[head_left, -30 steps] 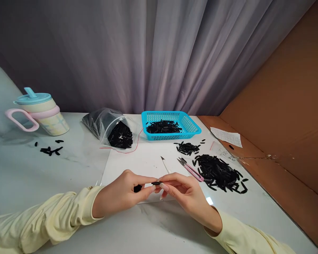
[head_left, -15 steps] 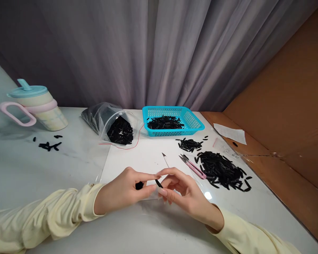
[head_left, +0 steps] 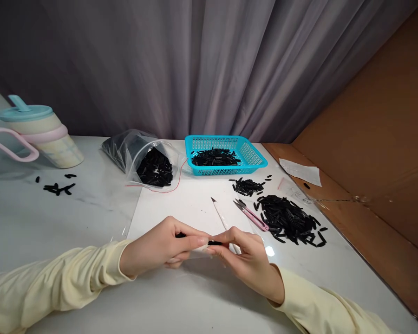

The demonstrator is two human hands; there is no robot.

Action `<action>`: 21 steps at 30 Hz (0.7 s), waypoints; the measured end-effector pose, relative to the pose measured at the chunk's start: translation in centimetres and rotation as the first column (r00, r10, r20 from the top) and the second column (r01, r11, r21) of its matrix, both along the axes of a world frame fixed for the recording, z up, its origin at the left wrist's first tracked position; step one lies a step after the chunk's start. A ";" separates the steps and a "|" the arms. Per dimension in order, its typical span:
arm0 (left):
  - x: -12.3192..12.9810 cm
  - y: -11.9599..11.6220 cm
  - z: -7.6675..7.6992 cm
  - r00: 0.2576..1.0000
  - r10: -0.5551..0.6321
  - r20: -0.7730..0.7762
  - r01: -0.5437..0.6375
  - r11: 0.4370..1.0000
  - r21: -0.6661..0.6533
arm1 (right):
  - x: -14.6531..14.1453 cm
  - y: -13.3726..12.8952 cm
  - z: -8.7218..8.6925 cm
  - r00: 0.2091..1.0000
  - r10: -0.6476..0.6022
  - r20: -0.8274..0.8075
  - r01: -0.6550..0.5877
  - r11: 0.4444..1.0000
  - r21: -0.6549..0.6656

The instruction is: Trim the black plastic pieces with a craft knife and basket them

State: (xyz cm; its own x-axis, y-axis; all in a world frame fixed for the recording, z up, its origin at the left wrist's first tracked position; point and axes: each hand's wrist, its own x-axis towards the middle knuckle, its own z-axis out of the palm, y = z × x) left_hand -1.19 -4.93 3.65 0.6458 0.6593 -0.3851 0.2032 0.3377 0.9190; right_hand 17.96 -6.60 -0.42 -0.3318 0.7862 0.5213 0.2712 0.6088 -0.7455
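Over the front of a white sheet, a small slim black strip is stretched between both hands. My left hand pinches one end with thumb and forefinger, which partly cover it. At the other end, the fingertips of my right hand are closed on the same strip. Another black piece shows partly behind the left fingers; whether they hold it I cannot tell. Just beyond the right hand lies a slim white tool with a dark pointed tip. Pink-handled thread snips rest to its right.
Black strips form a large heap and a smaller pile at right. More fill a blue basket and a clear zip bag. A lidded tumbler stands left, near loose strips. Paper lies far right.
The strip has turned from slanted to nearly level. My left thumb and forefinger have closed onto its end, and the right fingers have drawn together. The whole view has shifted slightly.
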 end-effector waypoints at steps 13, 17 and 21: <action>0.1 -0.5 0.7 0.990 0.139 0.020 -0.131 0.964 -0.231 | 0.3 0.3 -0.5 0.995 -0.046 0.090 0.011 0.933 0.361; 0.0 -0.4 0.8 0.985 0.171 0.014 -0.165 0.966 -0.201 | 0.4 0.2 -0.2 0.996 -0.022 0.089 -0.006 0.953 0.302; 0.0 -0.5 1.1 0.987 0.157 0.023 -0.149 0.968 -0.200 | 0.5 0.1 0.1 0.996 -0.018 0.093 -0.009 0.957 0.290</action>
